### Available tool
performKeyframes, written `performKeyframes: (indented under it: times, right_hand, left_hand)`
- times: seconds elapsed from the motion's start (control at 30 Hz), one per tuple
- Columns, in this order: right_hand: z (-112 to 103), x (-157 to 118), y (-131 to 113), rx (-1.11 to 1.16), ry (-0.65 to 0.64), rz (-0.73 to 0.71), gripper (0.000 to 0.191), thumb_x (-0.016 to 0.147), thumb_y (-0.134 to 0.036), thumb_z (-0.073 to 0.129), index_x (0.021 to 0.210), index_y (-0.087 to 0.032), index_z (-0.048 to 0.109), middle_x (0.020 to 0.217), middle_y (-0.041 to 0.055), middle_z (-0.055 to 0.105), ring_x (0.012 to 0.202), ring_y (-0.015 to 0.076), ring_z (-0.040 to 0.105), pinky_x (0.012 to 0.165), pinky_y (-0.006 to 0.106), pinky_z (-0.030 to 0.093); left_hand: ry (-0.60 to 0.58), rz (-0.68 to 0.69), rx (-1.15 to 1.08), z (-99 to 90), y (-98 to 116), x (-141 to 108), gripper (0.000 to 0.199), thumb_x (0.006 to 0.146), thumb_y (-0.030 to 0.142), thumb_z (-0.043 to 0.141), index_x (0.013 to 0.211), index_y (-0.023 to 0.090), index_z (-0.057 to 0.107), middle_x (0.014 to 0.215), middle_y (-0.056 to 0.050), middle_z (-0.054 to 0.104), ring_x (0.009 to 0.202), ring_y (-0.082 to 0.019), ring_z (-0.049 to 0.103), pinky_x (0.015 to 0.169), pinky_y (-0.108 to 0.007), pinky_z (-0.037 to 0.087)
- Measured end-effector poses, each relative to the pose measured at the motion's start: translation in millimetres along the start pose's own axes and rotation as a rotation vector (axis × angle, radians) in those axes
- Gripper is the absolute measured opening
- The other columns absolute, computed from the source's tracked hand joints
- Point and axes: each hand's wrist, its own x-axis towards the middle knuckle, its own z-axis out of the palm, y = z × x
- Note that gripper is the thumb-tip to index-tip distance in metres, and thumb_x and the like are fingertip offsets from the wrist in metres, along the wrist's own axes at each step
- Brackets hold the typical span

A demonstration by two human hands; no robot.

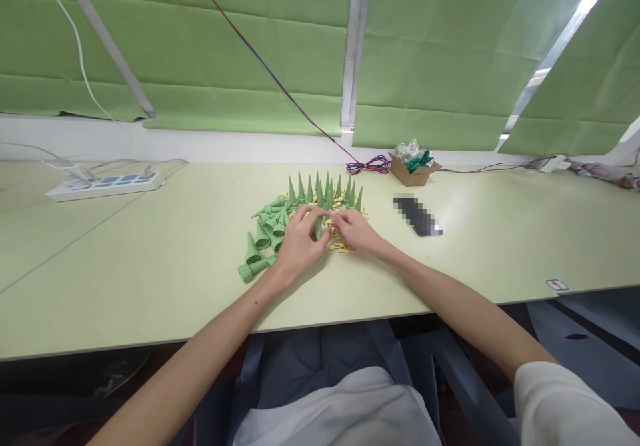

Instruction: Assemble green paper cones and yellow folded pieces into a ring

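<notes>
A green plastic cone spike (pixel 319 230) is gripped between the thumb and fingers of my left hand (pixel 302 238), its narrow end pointing down toward the table. My right hand (pixel 353 228) meets it at the top, thumb and finger pinched; whatever lies in that pinch is too small and covered to name. Behind both hands several green cones (pixel 301 189) stand upright in an arc. Loose green cones (pixel 253 249) lie or stand beside my left hand. Small yellow plastic pieces (pixel 342 247) are scattered around and under my right hand.
A small cardboard box (pixel 413 174) with clear and green plastic stands at the back, near a coil of red and blue wire (pixel 369 165). A pixelated dark phone-like object (pixel 418 216) lies to the right. A white power strip (pixel 106 185) sits at the left.
</notes>
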Motion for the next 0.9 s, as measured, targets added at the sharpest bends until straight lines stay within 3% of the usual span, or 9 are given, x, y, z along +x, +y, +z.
performKeyframes:
  times: [0.2,0.47,0.67,0.9]
  right_hand:
    - [0,-1,0,0.097,0.027,0.036,0.057,0.096,-0.061,0.038,0.055,-0.021,0.039,0.046,-0.0039,0.036,0.047,0.01,0.034,0.051,0.026,0.028]
    - [-7,-5,-10,-0.011,0.328,-0.05,0.06,0.098,-0.061,0.037,0.056,-0.019,0.043,0.053,-0.0014,0.045,0.053,0.0108,0.039,0.056,0.027,0.03]
    - [-4,-6,-8,-0.096,0.342,-0.116,0.053,0.101,-0.052,0.037,0.059,-0.019,0.041,0.054,-0.0027,0.04,0.053,0.0106,0.036,0.057,0.028,0.028]
    - [-3,-5,-3,-0.159,0.333,-0.14,0.054,0.102,-0.054,0.034,0.061,-0.02,0.041,0.055,-0.0021,0.043,0.053,0.0106,0.036,0.056,0.028,0.028]
  left_hand:
    - [0.014,-0.056,0.006,-2.1,5,3,0.019,0.087,0.022,0.062,0.106,0.019,0.062,0.112,-0.006,0.065,0.056,-0.009,0.049,0.065,-0.03,0.05]
    - [-0.069,-0.092,0.09,1.2,-4,2,0.016,0.086,0.022,0.063,0.102,0.019,0.062,0.112,-0.007,0.068,0.074,-0.018,0.061,0.078,-0.036,0.051]
    - [-0.158,-0.066,0.143,2.5,-6,1,0.017,0.085,0.02,0.062,0.102,0.018,0.062,0.107,-0.008,0.071,0.083,-0.022,0.064,0.085,-0.039,0.051]
    - [-0.272,-0.063,0.164,4.1,-11,-1,0.019,0.084,0.017,0.062,0.103,0.017,0.063,0.107,-0.01,0.069,0.083,-0.024,0.065,0.079,-0.039,0.052]
